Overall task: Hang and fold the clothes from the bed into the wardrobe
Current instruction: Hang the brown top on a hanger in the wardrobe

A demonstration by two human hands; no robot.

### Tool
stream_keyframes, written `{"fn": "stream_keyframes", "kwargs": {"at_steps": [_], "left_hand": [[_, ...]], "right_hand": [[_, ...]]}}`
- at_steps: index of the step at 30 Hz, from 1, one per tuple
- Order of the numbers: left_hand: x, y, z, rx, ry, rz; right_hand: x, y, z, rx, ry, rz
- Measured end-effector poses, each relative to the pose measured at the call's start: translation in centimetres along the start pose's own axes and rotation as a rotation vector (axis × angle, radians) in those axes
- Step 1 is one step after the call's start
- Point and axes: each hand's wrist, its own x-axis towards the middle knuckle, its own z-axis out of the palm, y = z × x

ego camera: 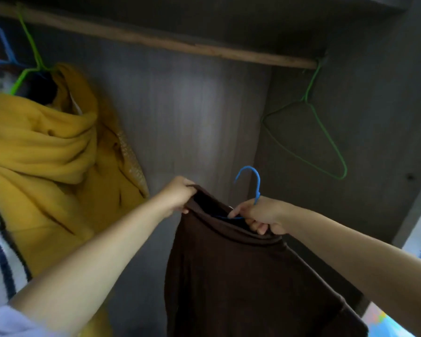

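The wardrobe (180, 113) fills the view, with grey inner walls and a wooden rail (156, 42) that runs across the top from left to right. On the left a big yellow hooded garment (54, 161) hangs from this rail on a green hanger (32, 57); just beside it, at the left edge, there is a white fabric with dark blue stripes (0, 251). Near the middle, low in the view, a dark brown garment (241, 276) hangs down between the two hands — it is in front of the open wardrobe, below the rail and not touching it. The left hand (178, 195) grips the upper left edge of the brown garment with curled fingers. The right hand (260, 215) is closed around a blue hanger (253, 181) at the neck opening; the hook points up, and the lower part goes inside the garment. On the far right an empty green wire hanger (311, 132) hangs from the end of the rail.
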Motion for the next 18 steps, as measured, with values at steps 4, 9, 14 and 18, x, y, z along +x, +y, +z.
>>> {"fn": "stream_keyframes", "kwargs": {"at_steps": [4,9,14,18], "left_hand": [[-1.6,0.0,-0.5,-0.185,-0.190,-0.031],[-2.8,1.6,-2.0,-0.077,0.050,0.238],[-4.9,4.9,-3.1,-0.030,0.030,0.333],[-6.4,5.8,-5.7,0.136,0.259,0.270]], "right_hand": [[1.2,-3.2,0.7,0.194,-0.081,-0.058],[1.0,-10.4,0.4,0.499,-0.070,-0.253],[2.1,-16.4,2.7,0.251,0.064,-0.402],[3.2,-19.9,5.2,-0.143,0.271,-0.630]]}}
